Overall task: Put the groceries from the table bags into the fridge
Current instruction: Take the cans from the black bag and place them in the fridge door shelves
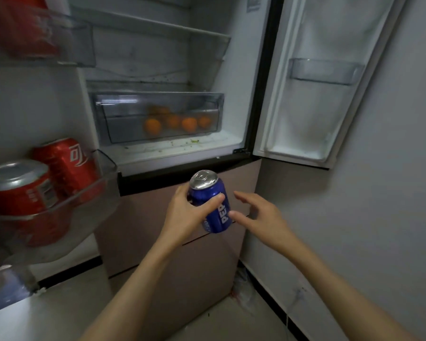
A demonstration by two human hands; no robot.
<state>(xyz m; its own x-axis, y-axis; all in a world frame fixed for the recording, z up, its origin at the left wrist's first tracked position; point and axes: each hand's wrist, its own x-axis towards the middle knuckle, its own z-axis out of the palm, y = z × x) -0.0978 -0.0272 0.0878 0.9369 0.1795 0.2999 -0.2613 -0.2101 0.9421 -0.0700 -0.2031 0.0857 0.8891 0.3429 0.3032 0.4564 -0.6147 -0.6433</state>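
Observation:
My left hand [191,212] grips a blue Pepsi can [213,205], held upright and slightly tilted in front of the fridge's lower pink drawers. Just to the can's right, my right hand [258,217] is open with fingers spread, close to the can but apart from it. Both fridge doors stand open. Two red cola cans [35,185] sit in the left door's lower bin [67,210]. Several oranges [175,123] lie in the clear crisper drawer [158,99] inside the fridge.
Glass shelves [158,24] above the crisper look bare. The right door [330,77] has one small bin [325,71], nothing in it. A red package sits in the left door's upper bin [35,40]. A grey wall [391,193] is at the right, tiled floor below.

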